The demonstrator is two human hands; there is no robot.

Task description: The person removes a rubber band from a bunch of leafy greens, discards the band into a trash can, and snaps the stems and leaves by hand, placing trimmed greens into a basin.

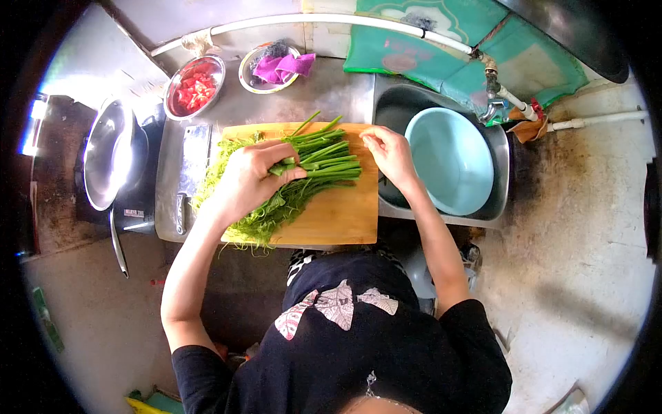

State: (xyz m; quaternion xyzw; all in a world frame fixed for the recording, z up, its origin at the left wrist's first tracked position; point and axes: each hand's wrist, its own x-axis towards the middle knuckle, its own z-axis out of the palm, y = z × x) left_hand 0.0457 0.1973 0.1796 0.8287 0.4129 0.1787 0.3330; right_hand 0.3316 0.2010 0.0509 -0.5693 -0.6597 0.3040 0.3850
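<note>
The wearer's black T-shirt (372,345) was nearest the camera; beyond it, on the steel worktop (331,83), a cutting board (345,221) carried a bunch of leafy greens (327,164). The bunch lay crosswise, its long axis running roughly left to right, stem ends toward the right hand (391,153) and feathery leaves spread to the left, some hanging past the board's near edge. The left hand (254,174) was the nearer: its grip was clamped on the bunch, thumb and fingers closed around some of the stems. The right hand stood just beyond the stem ends, apart from the left, its thumb and fingertips together; whether they pinched anything could not be told. A knife (194,155) lay beside the leaves, and a pale blue basin (452,162) sat in the sink (393,103).
</note>
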